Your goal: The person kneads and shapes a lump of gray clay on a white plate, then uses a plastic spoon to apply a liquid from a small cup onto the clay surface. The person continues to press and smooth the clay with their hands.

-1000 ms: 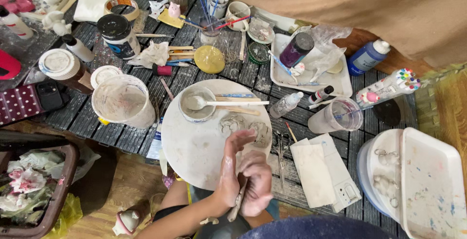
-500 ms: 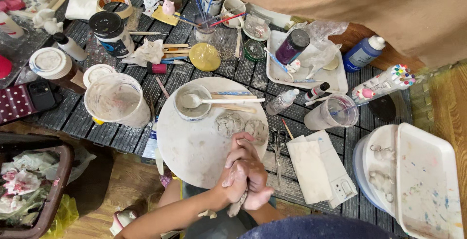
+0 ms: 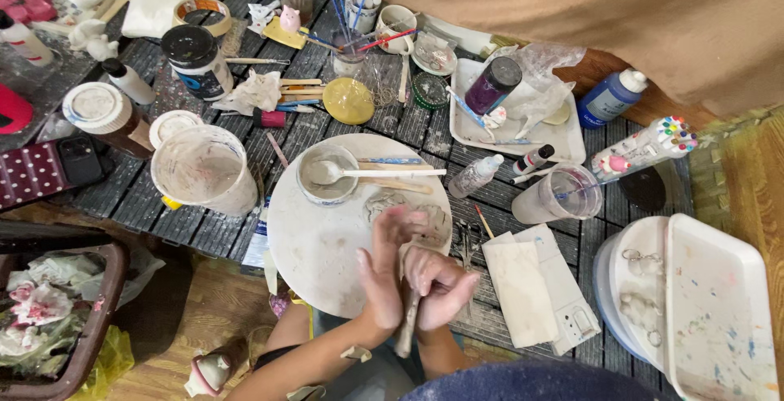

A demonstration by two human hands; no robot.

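My left hand (image 3: 382,269) and my right hand (image 3: 442,285) are pressed palm to palm at the near edge of a round white board (image 3: 314,246). Between the palms is a thin grey clay roll (image 3: 406,334); its lower end pokes out below the hands. The left fingers point up and are spread, while the right fingers curl against them. Both hands are dusted with clay. On the board behind them lie a flat clay smear (image 3: 392,203) and a small bowl (image 3: 325,177) with a white spoon (image 3: 384,173) across it.
A large clay-smeared cup (image 3: 204,171) stands left of the board. Jars, paint bottles, brushes and a yellow lid (image 3: 348,100) crowd the slatted table behind. A white tray (image 3: 563,135), a plastic cup (image 3: 559,197), a paper sheet (image 3: 521,291) and stacked white tubs (image 3: 710,303) sit right. A basket (image 3: 57,319) is lower left.
My hands have shifted against each other with the clay roll between them; the left fingers now stand higher and more spread. The view has drifted slightly.
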